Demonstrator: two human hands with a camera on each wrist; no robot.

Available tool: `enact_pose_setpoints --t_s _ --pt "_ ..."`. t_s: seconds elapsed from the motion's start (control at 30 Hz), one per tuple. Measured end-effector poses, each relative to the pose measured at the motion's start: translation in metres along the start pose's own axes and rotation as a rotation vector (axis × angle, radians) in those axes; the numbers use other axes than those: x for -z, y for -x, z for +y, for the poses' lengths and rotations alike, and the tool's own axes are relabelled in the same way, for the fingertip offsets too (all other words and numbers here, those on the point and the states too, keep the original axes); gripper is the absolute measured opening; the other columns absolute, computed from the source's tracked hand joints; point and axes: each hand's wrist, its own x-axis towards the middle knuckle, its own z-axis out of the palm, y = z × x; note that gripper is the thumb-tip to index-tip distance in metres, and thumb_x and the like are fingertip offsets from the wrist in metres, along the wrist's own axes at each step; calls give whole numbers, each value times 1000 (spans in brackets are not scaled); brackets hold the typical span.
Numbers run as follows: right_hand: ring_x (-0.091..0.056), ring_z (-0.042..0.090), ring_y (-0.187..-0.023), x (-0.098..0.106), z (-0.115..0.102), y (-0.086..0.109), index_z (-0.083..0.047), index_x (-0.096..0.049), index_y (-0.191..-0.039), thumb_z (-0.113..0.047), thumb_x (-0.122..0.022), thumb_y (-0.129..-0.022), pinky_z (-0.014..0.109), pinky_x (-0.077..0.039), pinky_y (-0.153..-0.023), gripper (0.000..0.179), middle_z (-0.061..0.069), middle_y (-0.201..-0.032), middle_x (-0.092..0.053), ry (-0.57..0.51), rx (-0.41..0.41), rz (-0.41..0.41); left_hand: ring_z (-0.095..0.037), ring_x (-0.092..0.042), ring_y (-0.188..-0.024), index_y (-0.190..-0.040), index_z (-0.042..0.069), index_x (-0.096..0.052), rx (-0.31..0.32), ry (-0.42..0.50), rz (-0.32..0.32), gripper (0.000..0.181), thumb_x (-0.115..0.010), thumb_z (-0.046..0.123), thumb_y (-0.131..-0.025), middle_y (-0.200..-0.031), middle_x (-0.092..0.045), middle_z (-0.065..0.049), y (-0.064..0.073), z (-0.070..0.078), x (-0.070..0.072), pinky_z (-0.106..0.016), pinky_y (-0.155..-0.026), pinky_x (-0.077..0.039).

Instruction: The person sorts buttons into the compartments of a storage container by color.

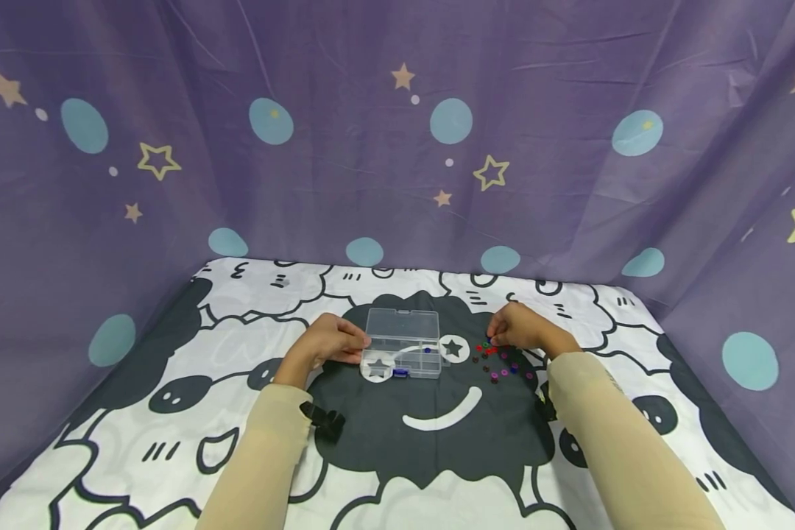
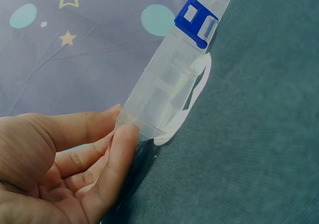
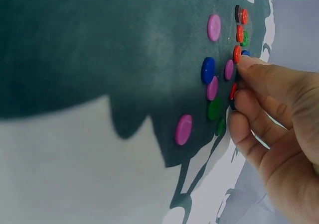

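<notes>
A clear plastic compartment box (image 1: pixel 407 359) lies with its lid (image 1: pixel 403 324) raised at the back. My left hand (image 1: pixel 331 340) pinches its left end; in the left wrist view, thumb and fingers (image 2: pixel 84 157) hold the corner, and a blue latch (image 2: pixel 196 22) shows on the front wall. A small blue piece (image 1: pixel 427 350) is inside, toward the right. Over the scattered buttons, my right hand (image 1: pixel 520 327) has its fingertips at a blue button (image 3: pixel 245 53), which it appears to pinch. Part of that button is hidden by a finger.
Small round buttons in pink (image 3: pixel 184 129), red (image 3: pixel 237 54), green (image 3: pixel 214 109), dark brown (image 1: pixel 475 360) and another blue one (image 3: pixel 208 70) lie right of the box. Beneath is a sheep-patterned cloth (image 1: pixel 437 449). A purple curtain (image 1: pixel 344 184) hangs behind.
</notes>
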Motion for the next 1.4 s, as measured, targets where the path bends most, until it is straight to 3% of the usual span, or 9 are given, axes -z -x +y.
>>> enact_pose_setpoints --t_s 0.3,0.73,1.4 --pt "-63 10 -69 -2 2 1 -3 -74 -87 -4 -76 -91 28 -55 -64 5 -2 -77 -72 4 -1 8 -18 -72 -68 -106 -5 -75 0 -9 2 17 -77 5 -92 -93 -71 -17 1 1 0 -31 -67 -66" --pt "-55 9 -67 -2 3 6 -6 -71 -85 1 -66 -95 27 -50 -63 13 -4 -74 -66 51 60 31 -18 -73 -68 -106 -5 -75 0 -2 -2 16 -76 4 -92 -95 -71 -18 3 2 -1 -31 -67 -66" --pt "-57 9 -69 -1 -5 10 0 -72 -91 2 -67 -95 27 -52 -63 7 4 -79 -71 11 103 73 -17 -73 -68 -106 -5 -75 6 9 0 17 -77 4 -91 -96 -72 -17 -2 0 0 -31 -68 -66"
